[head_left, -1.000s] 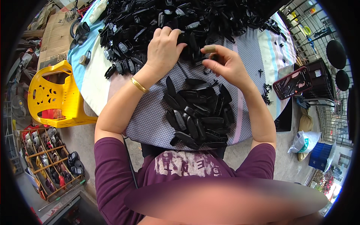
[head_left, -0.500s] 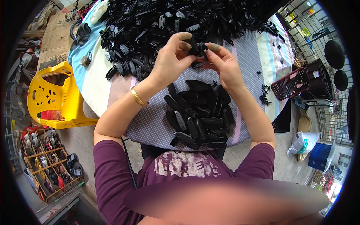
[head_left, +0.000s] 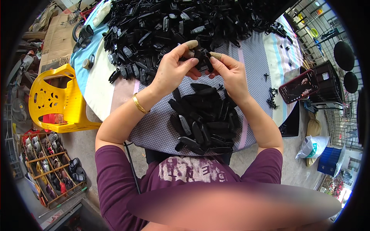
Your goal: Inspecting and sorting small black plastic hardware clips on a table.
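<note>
Fingers (head_left: 180, 52) of the person's left hand (head_left: 168, 74) pinch a small black piece (head_left: 207, 61), held up over the counter (head_left: 154, 127); from where I stand, its shape is hard to tell; behind it sits a big heap of black parts (head_left: 165, 25); in front, nearer the person, lies a small pile of long black parts (head_left: 204, 125); on the piece's right side, the fingers of the right hand (head_left: 232, 76) pinch it too; farther right are tiny black bits (head_left: 273, 101), then a phone (head_left: 300, 86) with its screen lit.
</note>
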Action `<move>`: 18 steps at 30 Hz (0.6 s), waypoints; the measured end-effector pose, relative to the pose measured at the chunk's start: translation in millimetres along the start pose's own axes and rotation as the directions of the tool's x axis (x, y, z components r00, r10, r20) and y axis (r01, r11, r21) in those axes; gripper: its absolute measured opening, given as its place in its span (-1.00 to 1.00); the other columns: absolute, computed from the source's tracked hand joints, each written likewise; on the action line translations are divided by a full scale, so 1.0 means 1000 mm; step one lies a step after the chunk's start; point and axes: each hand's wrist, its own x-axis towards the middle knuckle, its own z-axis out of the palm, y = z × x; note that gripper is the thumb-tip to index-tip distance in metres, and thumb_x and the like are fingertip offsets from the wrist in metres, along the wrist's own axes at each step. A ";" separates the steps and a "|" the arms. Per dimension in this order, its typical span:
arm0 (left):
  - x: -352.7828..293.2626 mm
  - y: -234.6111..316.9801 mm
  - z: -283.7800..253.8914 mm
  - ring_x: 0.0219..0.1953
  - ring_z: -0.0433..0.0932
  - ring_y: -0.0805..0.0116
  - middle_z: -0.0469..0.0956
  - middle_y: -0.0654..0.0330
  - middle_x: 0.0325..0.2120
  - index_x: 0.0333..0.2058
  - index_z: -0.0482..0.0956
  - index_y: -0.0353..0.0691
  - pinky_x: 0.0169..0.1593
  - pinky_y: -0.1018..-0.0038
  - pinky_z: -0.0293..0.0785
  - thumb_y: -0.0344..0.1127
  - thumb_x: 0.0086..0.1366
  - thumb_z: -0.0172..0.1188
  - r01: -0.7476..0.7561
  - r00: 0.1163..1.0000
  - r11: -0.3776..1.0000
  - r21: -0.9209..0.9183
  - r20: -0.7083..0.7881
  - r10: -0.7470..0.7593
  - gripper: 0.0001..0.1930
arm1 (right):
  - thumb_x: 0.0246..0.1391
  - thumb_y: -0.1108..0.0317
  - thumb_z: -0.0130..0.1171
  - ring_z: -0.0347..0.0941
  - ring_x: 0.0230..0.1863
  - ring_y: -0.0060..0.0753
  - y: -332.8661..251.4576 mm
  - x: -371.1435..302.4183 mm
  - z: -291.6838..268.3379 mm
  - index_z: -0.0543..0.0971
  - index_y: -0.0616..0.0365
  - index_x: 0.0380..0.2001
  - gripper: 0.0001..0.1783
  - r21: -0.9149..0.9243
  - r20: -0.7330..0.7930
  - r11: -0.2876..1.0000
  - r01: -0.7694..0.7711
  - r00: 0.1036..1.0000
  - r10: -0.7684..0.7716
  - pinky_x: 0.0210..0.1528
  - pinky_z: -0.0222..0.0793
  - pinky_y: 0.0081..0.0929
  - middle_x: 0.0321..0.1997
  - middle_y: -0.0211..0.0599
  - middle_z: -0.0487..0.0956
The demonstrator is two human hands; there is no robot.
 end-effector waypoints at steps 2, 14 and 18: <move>0.000 -0.002 -0.002 -0.44 0.58 0.45 0.49 0.19 -0.37 0.01 0.33 -0.36 -0.43 0.62 0.54 -0.50 0.26 0.04 -0.003 0.999 0.998 0.065 0.050 0.000 -0.67 | 0.18 0.38 0.04 0.50 -0.43 -0.59 -0.003 -0.002 0.003 0.54 0.33 -0.16 -0.74 -0.015 -0.017 0.999 0.040 0.999 -0.040 -0.40 0.40 -0.71 -0.38 -0.34 0.58; 0.002 -0.008 -0.003 -0.20 0.50 0.55 0.54 0.24 -0.29 -0.11 0.47 -0.34 -0.09 0.62 0.45 -0.57 0.16 0.15 -0.126 0.992 0.988 0.092 0.009 0.126 -0.72 | 0.14 0.54 0.01 0.50 -0.44 -0.55 0.003 -0.006 0.008 0.52 0.40 -0.18 -0.79 -0.303 -0.008 0.914 0.269 0.959 -0.285 -0.42 0.41 -0.71 -0.33 -0.30 0.49; 0.002 -0.010 -0.007 -0.16 0.51 0.49 0.54 0.21 -0.22 -0.10 0.48 -0.35 -0.03 0.57 0.46 -0.60 0.14 0.14 -0.136 0.991 0.986 0.093 0.023 0.135 -0.69 | 0.14 0.55 0.01 0.49 -0.45 -0.54 0.003 -0.007 0.011 0.52 0.40 -0.18 -0.80 -0.285 -0.010 0.909 0.304 0.947 -0.320 -0.44 0.40 -0.71 -0.36 -0.30 0.48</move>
